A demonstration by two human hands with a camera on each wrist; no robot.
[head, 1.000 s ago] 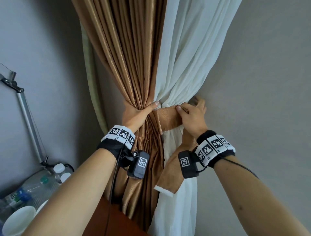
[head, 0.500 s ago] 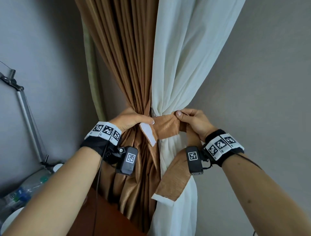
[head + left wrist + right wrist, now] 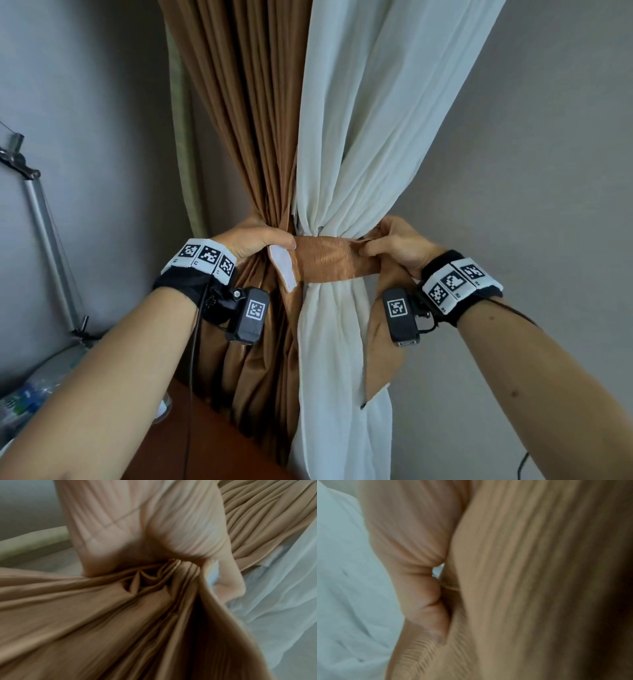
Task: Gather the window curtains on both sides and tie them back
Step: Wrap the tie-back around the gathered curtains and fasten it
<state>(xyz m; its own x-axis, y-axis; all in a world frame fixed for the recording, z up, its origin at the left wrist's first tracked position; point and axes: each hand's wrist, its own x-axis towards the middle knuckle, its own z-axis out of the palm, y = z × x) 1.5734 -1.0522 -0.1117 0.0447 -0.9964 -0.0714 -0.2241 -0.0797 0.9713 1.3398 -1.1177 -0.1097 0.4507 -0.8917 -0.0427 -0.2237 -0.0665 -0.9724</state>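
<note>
Scanning for writing first: only black-and-white square marker codes on the wristbands [image 3: 205,256] and wrist cameras, no readable words. Grey walls [image 3: 531,154] meet in a corner, a metal pole [image 3: 48,236] leans at the left, blurred plastic bottles [image 3: 20,401] sit low left beside a reddish-brown table [image 3: 212,442]. Front and centre, the brown curtain [image 3: 246,137] and the white sheer curtain [image 3: 370,137] are bunched together, a brown tieback band [image 3: 334,261] wrapped across them. The left hand [image 3: 255,238] is clamped around the gathered brown folds, thumb on the band's white-tipped end [image 3: 285,267]. The right hand [image 3: 399,245] pinches the band's other side, its loose tail [image 3: 380,356] hanging down.
</note>
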